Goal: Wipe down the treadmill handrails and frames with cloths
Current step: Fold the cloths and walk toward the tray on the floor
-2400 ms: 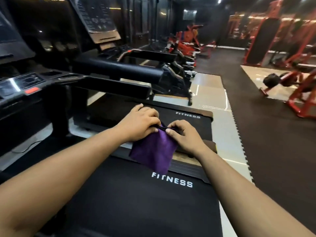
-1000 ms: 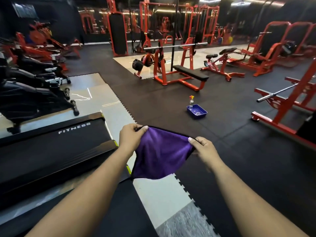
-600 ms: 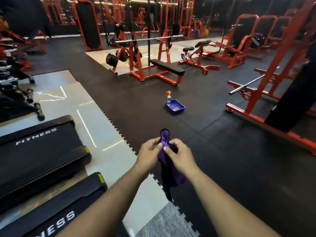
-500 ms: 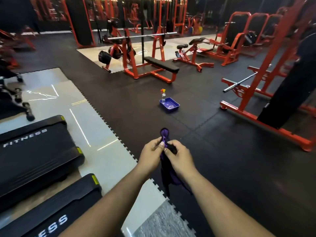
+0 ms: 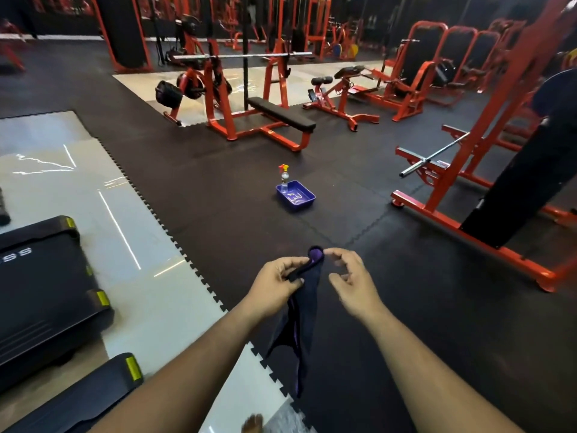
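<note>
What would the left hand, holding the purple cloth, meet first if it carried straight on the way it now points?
Probably nothing close: the left hand points forward over bare black floor mat. The first thing roughly in line is the blue tray with its spray bottle, though depth is uncertain.

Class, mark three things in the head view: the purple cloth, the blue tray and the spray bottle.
purple cloth (image 5: pixel 301 310), head view, on its hanging folds.
blue tray (image 5: pixel 304 204), head view, on its near wall.
spray bottle (image 5: pixel 284 176), head view, on its clear body.
</note>
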The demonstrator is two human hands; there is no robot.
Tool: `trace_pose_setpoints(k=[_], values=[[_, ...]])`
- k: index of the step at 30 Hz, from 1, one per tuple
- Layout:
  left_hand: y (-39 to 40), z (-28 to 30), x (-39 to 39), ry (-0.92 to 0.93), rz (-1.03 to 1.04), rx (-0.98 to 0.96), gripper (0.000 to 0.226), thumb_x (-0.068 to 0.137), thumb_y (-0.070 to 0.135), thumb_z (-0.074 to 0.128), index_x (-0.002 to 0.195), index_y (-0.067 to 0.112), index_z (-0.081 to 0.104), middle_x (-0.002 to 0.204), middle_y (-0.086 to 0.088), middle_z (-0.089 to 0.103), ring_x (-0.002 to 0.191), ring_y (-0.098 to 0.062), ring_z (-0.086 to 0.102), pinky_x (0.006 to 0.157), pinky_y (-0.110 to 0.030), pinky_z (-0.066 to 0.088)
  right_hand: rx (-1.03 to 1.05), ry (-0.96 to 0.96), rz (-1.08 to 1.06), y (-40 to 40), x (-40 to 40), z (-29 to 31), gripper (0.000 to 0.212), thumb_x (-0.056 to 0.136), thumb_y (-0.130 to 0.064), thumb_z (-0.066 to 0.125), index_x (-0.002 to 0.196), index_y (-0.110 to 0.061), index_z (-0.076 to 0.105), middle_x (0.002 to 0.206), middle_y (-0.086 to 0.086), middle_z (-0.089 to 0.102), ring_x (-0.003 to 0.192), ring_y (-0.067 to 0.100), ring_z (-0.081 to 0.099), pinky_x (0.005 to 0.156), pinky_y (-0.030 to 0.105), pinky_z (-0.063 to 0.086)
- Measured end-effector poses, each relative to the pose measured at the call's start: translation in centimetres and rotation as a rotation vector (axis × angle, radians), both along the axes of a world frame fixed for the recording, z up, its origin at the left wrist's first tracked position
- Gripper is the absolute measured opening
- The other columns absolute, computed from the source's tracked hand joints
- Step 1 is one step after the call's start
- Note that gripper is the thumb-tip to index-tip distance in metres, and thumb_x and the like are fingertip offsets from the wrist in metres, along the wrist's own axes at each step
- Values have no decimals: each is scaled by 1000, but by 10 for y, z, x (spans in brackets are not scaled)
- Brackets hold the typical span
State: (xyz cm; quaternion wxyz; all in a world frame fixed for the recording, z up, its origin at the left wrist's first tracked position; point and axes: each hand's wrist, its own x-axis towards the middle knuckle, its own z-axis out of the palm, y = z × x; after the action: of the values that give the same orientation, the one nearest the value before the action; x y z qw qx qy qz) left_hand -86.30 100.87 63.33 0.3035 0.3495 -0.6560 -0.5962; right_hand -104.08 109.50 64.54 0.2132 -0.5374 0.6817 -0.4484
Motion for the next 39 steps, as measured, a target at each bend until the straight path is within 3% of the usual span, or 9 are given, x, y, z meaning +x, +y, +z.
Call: trace_pose_setpoints(k=[7,10,15,18,21,25,30,34,39], values=[[-156,18,-40,-158,-93,-177,41,85,-12,54,109,19,67,105,1,76,92,-8,68,80,-26,51,212,939,34,-125,-83,3,40,90,-43,70,127,-30,63,126,-2,57,121,24,54,89,40,48],[-221,30,-57,-463,-160,-444,38,91,5,57,121,25,67,116,8,75,106,-10,68,92,-31,53,184,1053,9,-172,-109,16,34,92,-49,65,120,-29,64,121,-2,58,116,24,58,87,39,49],[-315,41,-103,-637,-92,-580,15,90,21,63,104,22,69,100,-1,74,96,-25,68,86,-40,54,58,778,0,-245,-141,31,25,92,-33,74,108,-14,69,115,3,69,131,27,57,102,44,49],[-359,49,-141,-357,-115,-389,16,94,6,59,86,18,66,83,1,68,78,-15,60,80,-40,54,-25,420,-36,-289,-176,40,19,93,-24,74,109,-19,64,112,-5,69,115,21,64,96,39,51],[-395,68,-192,-58,-113,-237,34,96,4,54,80,30,69,78,20,65,74,3,55,71,-18,45,-173,-55,-26,-342,-217,54,27,93,-17,71,110,-32,58,104,-13,69,100,12,67,89,36,54],[-444,104,-275,181,-33,14,21,94,19,55,87,28,73,98,0,76,91,-15,71,77,-27,53,-182,-464,30,-409,-281,69,75,88,-31,79,148,-43,35,127,-9,68,120,7,64,97,23,53],[-524,111,-333,436,65,235,41,101,51,56,125,22,72,132,-11,70,122,-26,67,91,-34,58,248,-529,192,-472,-339,18,22,97,-38,70,118,-31,70,120,-10,75,113,10,70,77,11,52],[-564,27,-344,39,12,524,76,79,90,39,121,36,71,118,15,75,102,-8,73,78,-31,51,233,-685,66,-543,-358,-12,25,89,-41,74,108,-24,75,113,6,78,109,25,73,86,36,57],[-621,-58,-366,-53,32,558,34,88,43,75,111,19,77,114,-7,77,92,-21,73,70,-28,54,371,-568,-40,-631,-395,-53,25,90,-43,72,106,-24,75,105,-1,79,106,22,73,99,51,55]])
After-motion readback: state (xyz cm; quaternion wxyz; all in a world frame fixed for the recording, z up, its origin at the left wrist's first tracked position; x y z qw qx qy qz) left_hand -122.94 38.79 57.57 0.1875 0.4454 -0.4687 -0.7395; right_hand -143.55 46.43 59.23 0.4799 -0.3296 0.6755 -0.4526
